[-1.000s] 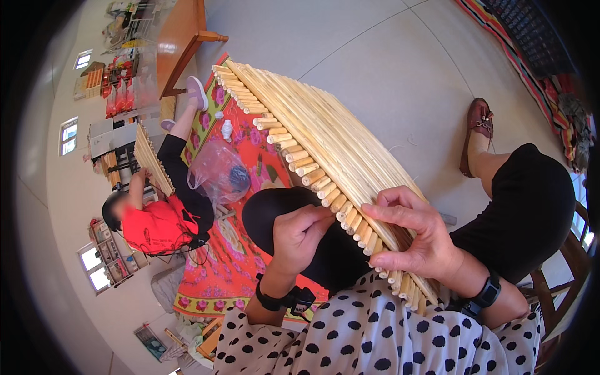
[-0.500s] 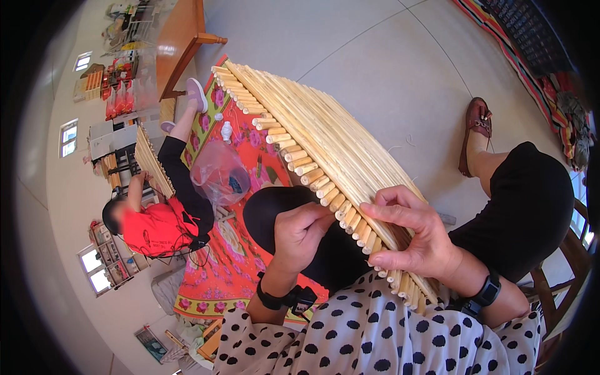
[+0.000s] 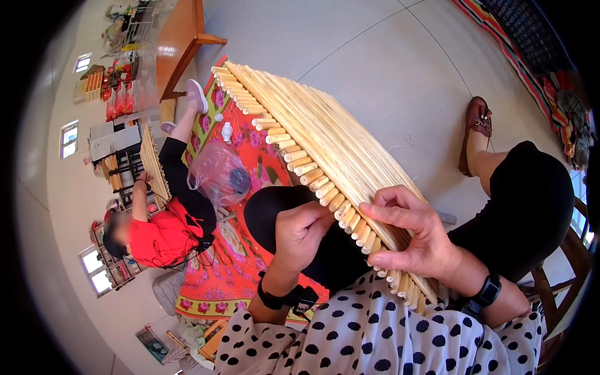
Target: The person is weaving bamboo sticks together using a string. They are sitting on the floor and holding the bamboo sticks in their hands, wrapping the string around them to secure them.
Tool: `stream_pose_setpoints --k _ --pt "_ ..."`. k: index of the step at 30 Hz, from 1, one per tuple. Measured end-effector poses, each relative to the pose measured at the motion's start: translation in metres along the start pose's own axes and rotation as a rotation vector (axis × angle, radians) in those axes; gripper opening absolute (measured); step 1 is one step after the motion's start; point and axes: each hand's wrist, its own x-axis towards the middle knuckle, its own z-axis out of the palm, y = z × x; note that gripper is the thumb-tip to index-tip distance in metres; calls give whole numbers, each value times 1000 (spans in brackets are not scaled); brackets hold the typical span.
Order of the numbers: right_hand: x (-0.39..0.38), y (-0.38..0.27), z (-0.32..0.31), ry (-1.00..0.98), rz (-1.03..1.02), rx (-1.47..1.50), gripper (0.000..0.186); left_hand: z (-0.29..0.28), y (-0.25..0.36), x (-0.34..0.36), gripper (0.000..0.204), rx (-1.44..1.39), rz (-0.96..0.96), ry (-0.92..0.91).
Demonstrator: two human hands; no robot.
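A panel of pale plant stalks [image 3: 325,140], laid side by side with a second layer showing along its left edge, rests tilted across my lap. My right hand [image 3: 415,234] grips its near left edge, thumb by the cut stalk ends and fingers on top. Just left of that edge, my left hand [image 3: 300,234] is closed, its fingertips bent in against the panel's underside. Whatever those fingers pinch is hidden behind the stalk ends [image 3: 325,187].
A red flowered cloth [image 3: 231,262] lies on the left with a clear plastic bag [image 3: 219,172] and a white spool-like item [image 3: 227,132]. A person in red [image 3: 159,240] sits beyond, holding a similar panel [image 3: 155,162]. A wooden table [image 3: 178,47] stands at the far left.
My hands and the stalk panel have stayed in place. The person in red has shifted in posture, their head and panel moving slightly.
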Motion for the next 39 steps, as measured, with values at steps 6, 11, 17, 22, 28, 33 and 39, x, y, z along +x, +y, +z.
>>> stream_pose_setpoints --k 6,11,17,22,28,33,39 --pt "1 2 1 3 -4 8 64 6 0 5 18 9 65 22" --pt "1 5 3 9 -23 18 65 5 1 3 20 57 39 13" --pt "10 0 0 -5 -14 -105 67 5 9 -6 16 -192 -233 40" --pt "8 1 1 -33 -54 -151 66 3 9 -9 8 -255 -254 44" --pt "7 -3 1 -51 -15 -135 66 -1 11 -7 9 -283 -238 32" --pt "6 -3 2 -55 -16 -100 65 10 26 1 18 -274 -322 53" --pt "6 0 0 -40 -25 -136 64 20 42 8 23 -357 -430 117"
